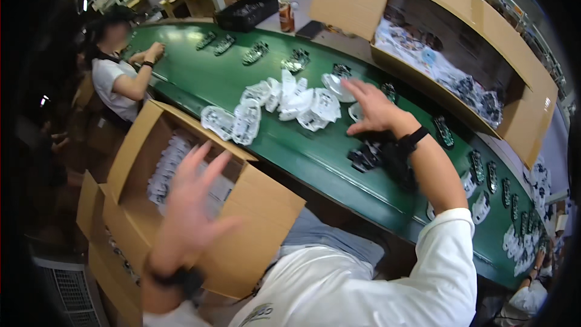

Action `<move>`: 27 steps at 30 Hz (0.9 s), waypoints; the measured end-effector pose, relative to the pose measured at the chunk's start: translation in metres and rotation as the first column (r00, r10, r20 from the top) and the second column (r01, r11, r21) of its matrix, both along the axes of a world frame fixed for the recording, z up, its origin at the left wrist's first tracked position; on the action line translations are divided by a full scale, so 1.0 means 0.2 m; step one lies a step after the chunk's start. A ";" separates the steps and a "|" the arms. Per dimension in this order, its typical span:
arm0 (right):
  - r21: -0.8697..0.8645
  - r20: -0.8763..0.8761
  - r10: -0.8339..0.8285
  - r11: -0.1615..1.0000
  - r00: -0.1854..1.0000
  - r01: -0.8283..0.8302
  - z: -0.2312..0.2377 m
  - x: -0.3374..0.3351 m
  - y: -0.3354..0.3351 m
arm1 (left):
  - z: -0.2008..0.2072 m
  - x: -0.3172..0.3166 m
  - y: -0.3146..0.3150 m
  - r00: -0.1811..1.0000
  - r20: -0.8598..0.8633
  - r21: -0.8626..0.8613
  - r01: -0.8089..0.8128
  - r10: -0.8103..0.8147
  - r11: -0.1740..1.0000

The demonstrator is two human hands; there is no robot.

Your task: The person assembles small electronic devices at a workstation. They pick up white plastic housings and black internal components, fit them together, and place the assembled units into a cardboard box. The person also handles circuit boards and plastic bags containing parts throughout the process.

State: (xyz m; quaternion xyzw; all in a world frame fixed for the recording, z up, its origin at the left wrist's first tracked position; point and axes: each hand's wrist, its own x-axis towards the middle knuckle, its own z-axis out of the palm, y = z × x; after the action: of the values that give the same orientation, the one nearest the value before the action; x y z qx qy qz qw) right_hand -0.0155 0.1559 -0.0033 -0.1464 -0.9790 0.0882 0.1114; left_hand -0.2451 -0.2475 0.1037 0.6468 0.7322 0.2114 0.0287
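My right hand (380, 109), fingers spread with nothing in it, is over the green belt (327, 157), close to a white plastic shell (336, 87). Left of it lies a loose group of similar white shells (296, 102). Below the right hand sits a cluster of black parts (365, 156), partly hidden by my wrist. My left hand (196, 200), somewhat blurred, has its fingers apart and holds nothing. It is above an open cardboard box (136, 169) in which white shells (169, 166) stand in rows.
Dark assemblies (255, 53) lie spaced along the belt's far side. Beyond it, a big open carton (460, 36) holds bagged parts. A black crate (247, 13) and a bottle (285, 13) stand behind the belt. Another person (121, 75) works at the left; an arm (532, 275) shows at lower right.
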 end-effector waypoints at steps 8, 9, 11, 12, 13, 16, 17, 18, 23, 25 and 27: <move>-0.033 -0.072 0.170 0.984 0.983 -0.173 -0.13 -0.24 -0.17 | -0.61 -0.35 0.89 0.917 -0.289 -0.253 -0.350 0.274 0.902; -0.006 -0.075 0.172 0.985 0.982 -0.173 -0.14 -0.27 -0.19 | -0.65 -0.42 0.93 0.925 -0.287 -0.234 -0.321 0.250 0.918; 0.009 -0.097 0.135 0.991 0.986 -0.135 -0.18 -0.37 -0.23 | -0.69 -0.57 0.99 0.932 -0.318 -0.163 -0.231 0.171 0.959; -0.004 -0.080 0.081 0.997 0.994 -0.081 -0.17 -0.47 -0.28 | -0.72 -0.68 0.99 0.935 -0.327 -0.120 -0.182 0.135 0.976; -0.049 -0.054 0.042 0.998 0.998 -0.045 -0.16 -0.56 -0.33 | -0.77 -0.80 0.98 0.931 -0.343 -0.098 -0.170 0.127 0.981; -0.138 0.009 -0.021 0.990 1.000 0.022 -0.15 -0.89 -0.43 | -0.91 -1.23 0.96 0.899 -0.437 -0.069 -0.077 0.039 0.995; -0.154 0.017 0.001 0.988 1.000 0.001 -0.16 -0.99 -0.41 | -0.86 -1.26 1.01 0.868 -0.492 -0.140 -0.162 0.073 0.977; -0.171 0.026 0.029 0.985 0.999 -0.024 -0.18 -1.06 -0.37 | -0.77 -1.26 1.05 0.829 -0.549 -0.198 -0.254 0.107 0.947; -0.132 0.122 0.150 0.982 0.981 -0.133 0.12 -1.03 -0.33 | -0.58 -1.60 0.83 0.879 -0.377 -0.036 -0.329 0.292 0.944; -0.089 -0.095 0.130 0.986 0.987 -0.138 0.10 -0.67 -0.29 | -0.52 -1.44 0.76 0.938 -0.250 0.100 -0.220 0.239 0.970; -0.094 -0.093 0.066 0.993 0.994 -0.074 0.17 -0.19 -0.26 | -0.44 -1.09 0.81 0.990 -0.128 0.195 -0.024 0.050 0.981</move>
State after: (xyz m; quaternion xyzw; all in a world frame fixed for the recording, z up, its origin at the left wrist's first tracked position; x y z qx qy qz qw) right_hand -0.0532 0.1041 0.0316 -0.1130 -0.9721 0.1462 0.1446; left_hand -0.4641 -0.0851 0.0167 0.6453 0.7206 0.2383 -0.0867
